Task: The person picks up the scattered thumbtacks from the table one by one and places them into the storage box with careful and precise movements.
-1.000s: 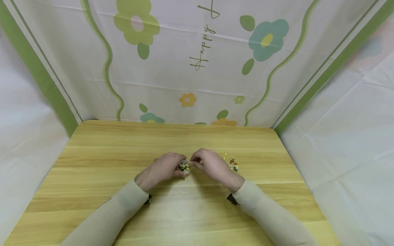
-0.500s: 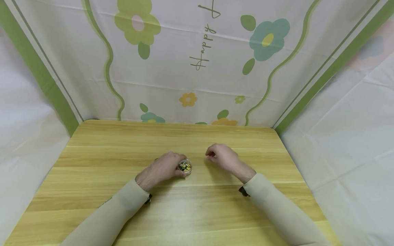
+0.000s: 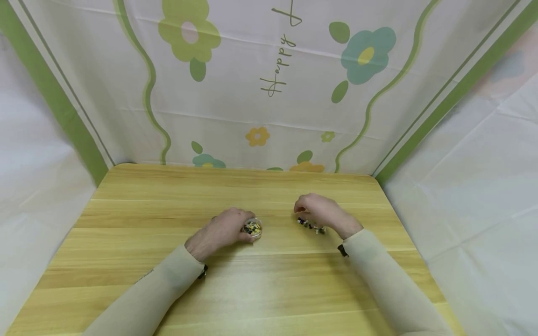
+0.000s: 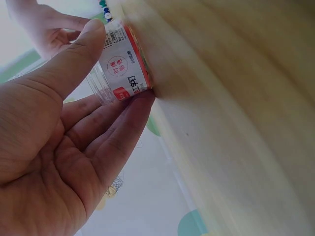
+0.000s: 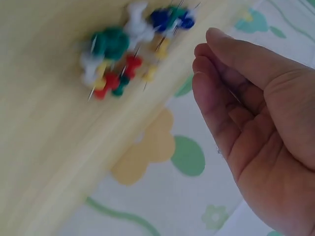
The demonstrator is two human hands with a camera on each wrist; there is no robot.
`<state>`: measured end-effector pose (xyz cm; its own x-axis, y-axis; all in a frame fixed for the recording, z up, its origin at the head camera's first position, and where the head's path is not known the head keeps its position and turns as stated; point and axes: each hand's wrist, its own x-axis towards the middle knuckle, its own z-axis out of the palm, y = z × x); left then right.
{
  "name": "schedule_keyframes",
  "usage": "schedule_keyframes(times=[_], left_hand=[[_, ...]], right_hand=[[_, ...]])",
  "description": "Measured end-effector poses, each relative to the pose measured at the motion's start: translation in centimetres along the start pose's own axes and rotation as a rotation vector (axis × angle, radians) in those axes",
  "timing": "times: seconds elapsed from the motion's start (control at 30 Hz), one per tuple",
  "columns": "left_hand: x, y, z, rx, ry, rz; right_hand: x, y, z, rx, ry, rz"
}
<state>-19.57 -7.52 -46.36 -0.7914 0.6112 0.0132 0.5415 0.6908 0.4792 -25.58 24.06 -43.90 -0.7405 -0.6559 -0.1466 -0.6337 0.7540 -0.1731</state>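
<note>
My left hand [image 3: 226, 232] grips a small clear plastic jar [image 4: 116, 63] with a red and white printed label. Thumb and fingers close round its sides, and it stands on the wooden table. Through its open top, the head view shows a heap of coloured push pins [image 3: 252, 228]. To the right, my right hand [image 3: 322, 213] hovers just over a loose pile of push pins [image 5: 109, 43] in white, green, red, blue and yellow. Its fingers are relaxed and gently bent, the thumb near the fingertips, with nothing between them in the right wrist view.
The wooden table [image 3: 235, 294] runs to a white curtain [image 3: 235, 98] printed with flowers at the back. White fabric walls [image 3: 470, 196] flank it on both sides. Both forearms reach in from the front edge.
My right hand has moved from the jar's mouth rightward to the loose pins, which it partly covers. My left hand and the jar have stayed in place.
</note>
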Motion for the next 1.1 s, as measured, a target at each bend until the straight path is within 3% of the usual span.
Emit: schedule_keyframes(times=[0.3, 0.53, 1.1], left_hand=[[0.0, -0.1, 0.1, 0.002, 0.001, 0.008], [0.1, 0.0, 0.0, 0.012, -0.006, -0.017], [0.1, 0.0, 0.1, 0.004, -0.006, -0.022]], right_hand=[[-0.5, 2.7, -0.1, -0.163, 0.009, 0.038], [-0.2, 3.7, 0.5, -0.165, -0.028, 0.014], [0.3, 3.7, 1.2, -0.194, 0.022, 0.005]])
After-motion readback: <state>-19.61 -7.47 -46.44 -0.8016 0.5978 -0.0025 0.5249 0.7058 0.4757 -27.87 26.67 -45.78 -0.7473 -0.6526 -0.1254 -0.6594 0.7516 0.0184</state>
